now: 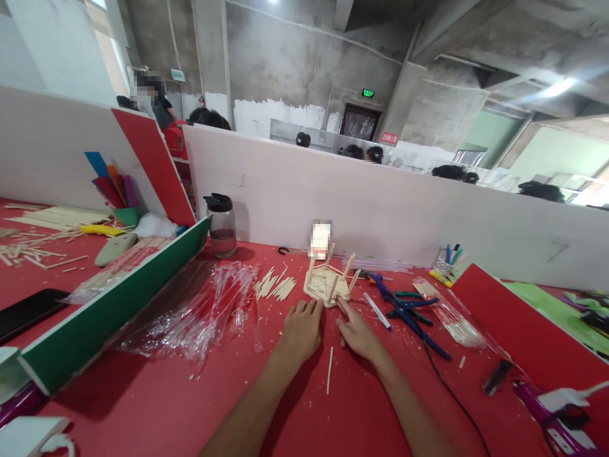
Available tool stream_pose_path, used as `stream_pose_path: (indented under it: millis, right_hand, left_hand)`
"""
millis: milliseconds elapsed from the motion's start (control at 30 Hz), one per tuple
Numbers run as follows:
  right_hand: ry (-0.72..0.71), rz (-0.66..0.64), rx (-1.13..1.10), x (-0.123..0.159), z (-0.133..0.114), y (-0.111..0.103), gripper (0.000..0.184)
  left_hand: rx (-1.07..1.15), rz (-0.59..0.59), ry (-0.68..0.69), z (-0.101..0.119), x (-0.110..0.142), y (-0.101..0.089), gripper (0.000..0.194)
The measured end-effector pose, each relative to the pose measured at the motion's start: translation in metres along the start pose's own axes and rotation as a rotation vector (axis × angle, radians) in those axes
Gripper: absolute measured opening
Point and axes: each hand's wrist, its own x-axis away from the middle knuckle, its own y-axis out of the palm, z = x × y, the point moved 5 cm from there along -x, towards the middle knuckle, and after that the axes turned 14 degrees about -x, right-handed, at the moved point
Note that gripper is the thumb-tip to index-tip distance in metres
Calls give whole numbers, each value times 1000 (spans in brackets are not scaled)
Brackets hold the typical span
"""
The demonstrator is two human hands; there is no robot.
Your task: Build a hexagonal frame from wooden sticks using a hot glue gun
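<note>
Left hand (301,327) and right hand (356,330) of mine are both at the near side of the stick structure (328,284), which stands on the red table (349,419) at the centre of the frame. The left has its fingers bent close together beside the base; whether they grip it, I cannot tell. The right has index finger stretched to the base and thumb apart, so it looks partly open. I think the thin upright sticks (351,263) could lean or break off if a finger pushes them sideways, because only their lower ends seem fixed. The loose stick (330,371), at lower centre, could be swept away by a careless wrist. Also the cord (451,387), at lower right, could catch my right forearm (399,387) and drag the blue tool (413,309).
</note>
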Motion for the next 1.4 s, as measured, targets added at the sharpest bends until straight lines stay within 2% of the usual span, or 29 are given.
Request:
stream_pose_path:
  millis: [267,467,600,700,833,1033,1200,1400]
  right_hand:
    - [-6,0,51,-3,5,1,71]
    - [-30,-9,68,4,-2,-1,70]
    - [-85,32,102,8,-7,-24,47]
    - [-114,147,241,7,-6,-48,36]
    - [-59,225,478,-2,0,-59,46]
    - [-28,179,553,-17,4,-48,52]
    - [-6,119,638,-27,-4,-55,50]
    - [64,74,774,-43,-10,-59,58]
  left_hand:
    - [-56,25,-7,1,-2,2,55]
    - [-57,31,-17,-1,-1,3,54]
    - [-55,17,-38,-2,-1,4,58]
    - [-56,7,-53,-2,-2,5,59]
    - [-66,17,-84,-6,-4,5,58]
    - [-115,6,-153,-21,-4,3,51]
    - [-98,-6,-123,-25,-6,3,59]
    - [-85,-20,-110,-23,-6,5,60]
